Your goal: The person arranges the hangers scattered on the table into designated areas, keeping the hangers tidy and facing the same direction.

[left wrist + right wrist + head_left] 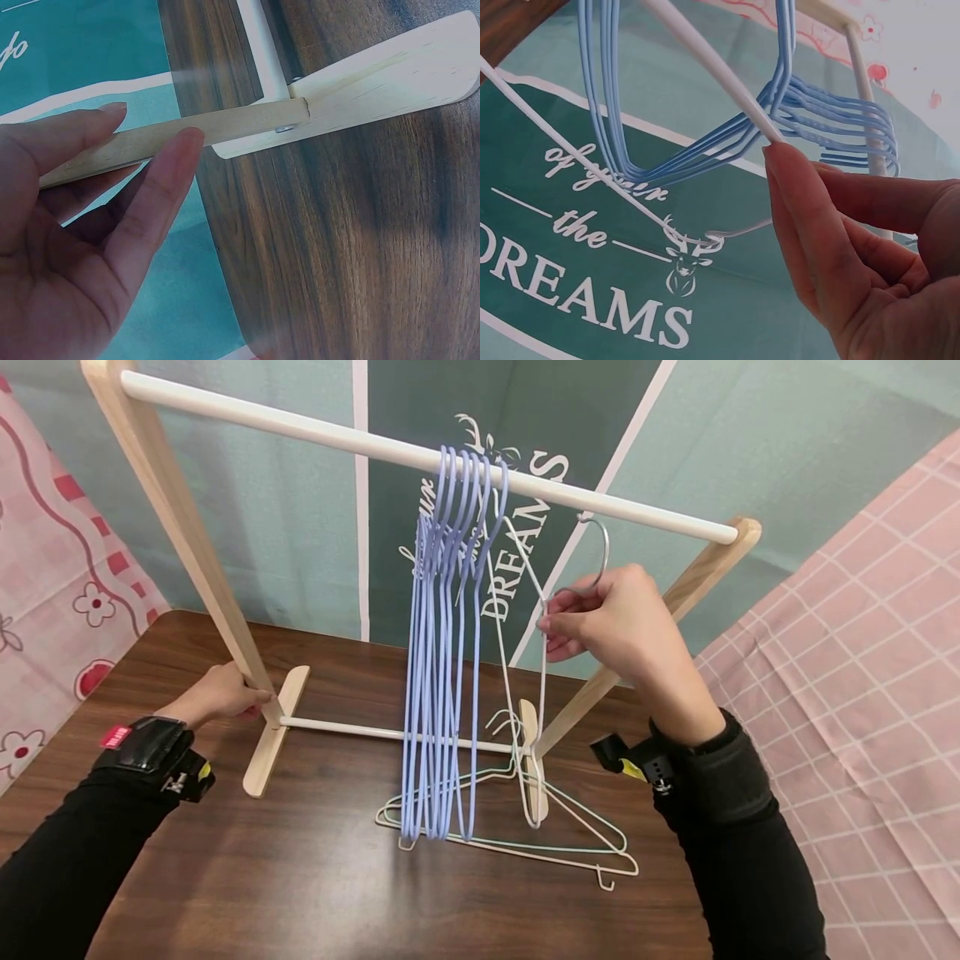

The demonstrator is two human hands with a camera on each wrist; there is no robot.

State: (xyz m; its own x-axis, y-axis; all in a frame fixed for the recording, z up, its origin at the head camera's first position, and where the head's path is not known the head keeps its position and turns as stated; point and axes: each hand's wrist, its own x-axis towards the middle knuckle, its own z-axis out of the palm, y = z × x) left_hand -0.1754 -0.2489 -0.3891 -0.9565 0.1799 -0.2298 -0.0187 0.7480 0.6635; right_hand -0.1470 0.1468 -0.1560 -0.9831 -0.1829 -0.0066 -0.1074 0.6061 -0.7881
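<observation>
Green backdrop [300, 543] with white lettering is rising behind everything. Brown wooden table [300, 885] is spreading below. Wooden rack [191, 543] is standing on it, white rail [390, 447] running across the top. Bunch of blue hangers [447, 560] is hanging from the rail, hooks over it, bodies crowding together near mid-span. White hanger [542, 693] is hovering just right of the bunch, in the hand, its body turning nearly edge-on to the head view. Cream hanger [540, 857] and pale green hanger [540, 847] are lying on the table, overlapping, below the blue ones. Left hand [221, 693] is gripping the rack's left upright low down, thumb and fingers on either side. Right hand [603, 614] is pinching the white hanger between thumb and fingertips. Grey hook [605, 547] is curving beneath the rail; cannot tell whether it's touching.
</observation>
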